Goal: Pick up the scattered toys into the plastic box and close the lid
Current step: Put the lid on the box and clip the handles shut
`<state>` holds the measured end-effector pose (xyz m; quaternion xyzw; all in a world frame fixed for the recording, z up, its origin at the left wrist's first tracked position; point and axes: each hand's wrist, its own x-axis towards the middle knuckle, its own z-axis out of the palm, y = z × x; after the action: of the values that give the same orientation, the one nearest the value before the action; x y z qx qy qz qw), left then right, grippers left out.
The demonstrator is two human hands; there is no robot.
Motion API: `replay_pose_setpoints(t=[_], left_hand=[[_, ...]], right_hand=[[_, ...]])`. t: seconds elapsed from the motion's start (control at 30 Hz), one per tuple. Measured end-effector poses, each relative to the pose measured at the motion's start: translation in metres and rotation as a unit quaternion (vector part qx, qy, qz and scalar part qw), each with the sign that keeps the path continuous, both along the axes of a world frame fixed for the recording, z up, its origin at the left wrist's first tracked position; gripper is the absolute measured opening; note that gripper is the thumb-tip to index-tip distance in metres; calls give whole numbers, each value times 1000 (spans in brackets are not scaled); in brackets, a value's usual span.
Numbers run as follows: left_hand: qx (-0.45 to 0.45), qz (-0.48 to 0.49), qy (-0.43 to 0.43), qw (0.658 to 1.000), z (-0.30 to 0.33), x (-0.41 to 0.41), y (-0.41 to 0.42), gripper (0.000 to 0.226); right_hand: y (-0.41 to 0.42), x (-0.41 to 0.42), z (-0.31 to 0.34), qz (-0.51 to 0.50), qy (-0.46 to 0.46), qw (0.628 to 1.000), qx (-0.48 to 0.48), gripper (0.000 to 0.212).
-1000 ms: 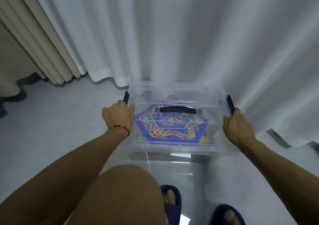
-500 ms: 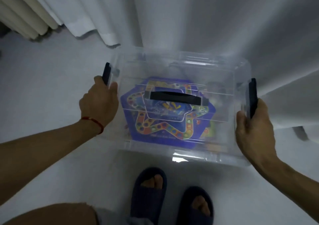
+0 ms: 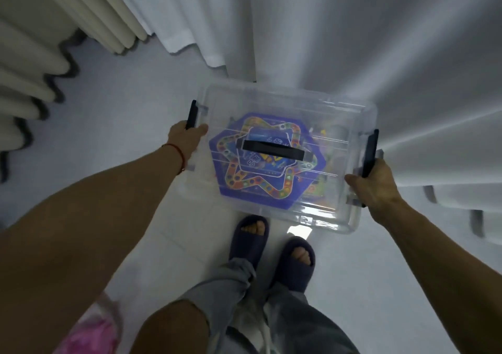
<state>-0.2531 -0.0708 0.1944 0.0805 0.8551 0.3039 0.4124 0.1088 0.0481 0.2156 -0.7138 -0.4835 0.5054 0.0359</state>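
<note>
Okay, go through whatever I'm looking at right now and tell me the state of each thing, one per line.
Plastic box: held by both ends, lid on.
Lid: on the box, black top handle lying flat.
Game board: inside the box, lying flat.
Left latch: against the box end.
Right latch: against the box end.
Left hand: grips the left end.
Right hand: grips the right end.

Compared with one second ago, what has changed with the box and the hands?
The person has stood up, so the plastic box now appears held above the slippers. Unchanged: left hand and right hand grip its ends; the lid stays on.
</note>
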Motion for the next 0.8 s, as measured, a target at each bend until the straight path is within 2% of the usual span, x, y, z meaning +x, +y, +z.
replay_pose_setpoints(t=[0.13,0.27,0.43,0.53,0.63,0.7,0.77,0.8], left_hand=[[-19,105,-108,988,100,-26,-22,42],[-30,130,-114,984,175,-64,-48,49],[-31,149,-98,984,234,-119,-60,33],[-10,153,-106,983,260,-165,-62,27],[-27,126,-120,984,284,-220,-70,29],[-45,95,-148,983,302,-262,-80,38],[-69,74,-161,982,319,-303,-92,59],[-66,56,-168,982,331,-322,-97,61]], right_hand=[[-8,-27,82,17,9,1000,-23,37],[-23,-61,147,49,14,998,-43,38],[-50,-114,191,66,28,996,-61,36],[-62,-158,218,47,34,996,-66,28],[-78,-209,245,33,25,997,-62,20],[-90,-247,266,14,12,998,-61,23],[-102,-285,289,4,-1,999,-53,26],[-107,-304,299,0,-4,999,-50,27]])
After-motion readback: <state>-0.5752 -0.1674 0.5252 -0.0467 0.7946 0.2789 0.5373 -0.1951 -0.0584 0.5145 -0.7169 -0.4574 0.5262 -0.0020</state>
